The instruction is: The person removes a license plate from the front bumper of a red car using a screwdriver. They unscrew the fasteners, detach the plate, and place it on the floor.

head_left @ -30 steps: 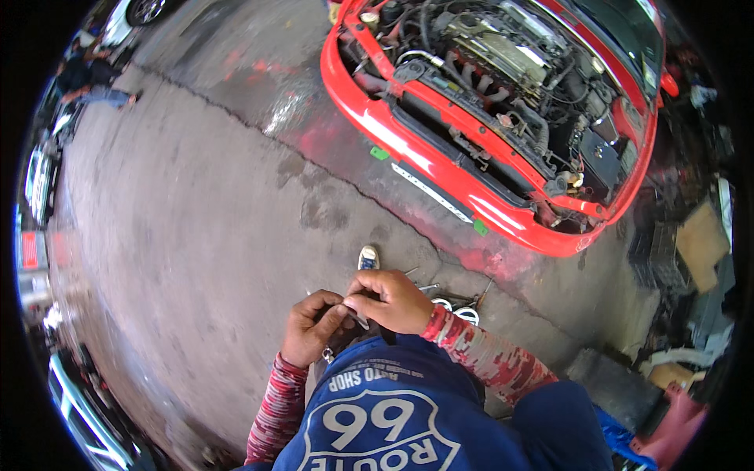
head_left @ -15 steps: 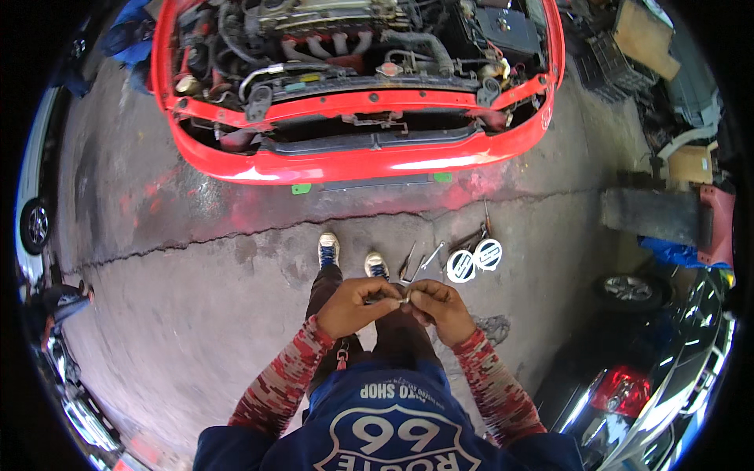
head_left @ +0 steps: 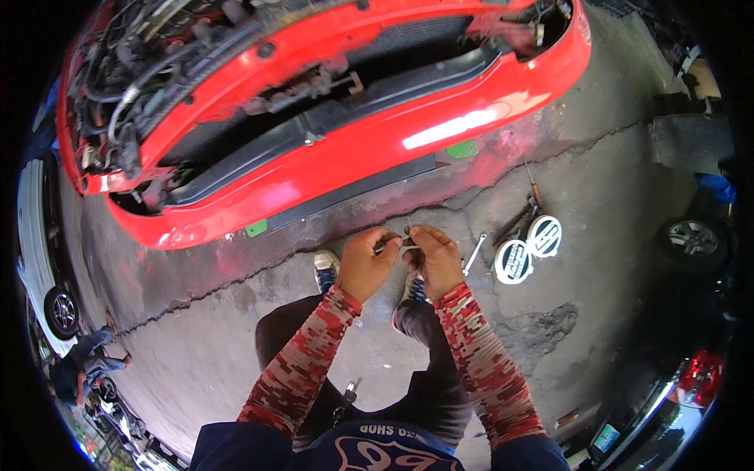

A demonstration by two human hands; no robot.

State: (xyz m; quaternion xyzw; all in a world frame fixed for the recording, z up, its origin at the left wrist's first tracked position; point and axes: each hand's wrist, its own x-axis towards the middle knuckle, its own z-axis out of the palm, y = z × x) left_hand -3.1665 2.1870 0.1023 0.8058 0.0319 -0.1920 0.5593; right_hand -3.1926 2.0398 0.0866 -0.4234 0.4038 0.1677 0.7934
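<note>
From where I stand, the left hand [head_left: 367,263] and the right hand [head_left: 438,257] meet above the floor [head_left: 196,345], in front of a red car bumper [head_left: 353,174]. The fingers of both hands are drawn into narrow pinches, tips almost together. A small pale piece [head_left: 408,247] sits in the gap between the two sets of fingertips, the left thumb at one end and the right fingers at the other. Its exact form is too small to tell; the fingers partly cover it. On the floor to the right of the right hand lies a silver wrench [head_left: 475,253]; beyond it are two round white-rimmed items, one [head_left: 514,262] just beside the other [head_left: 544,236].
</note>
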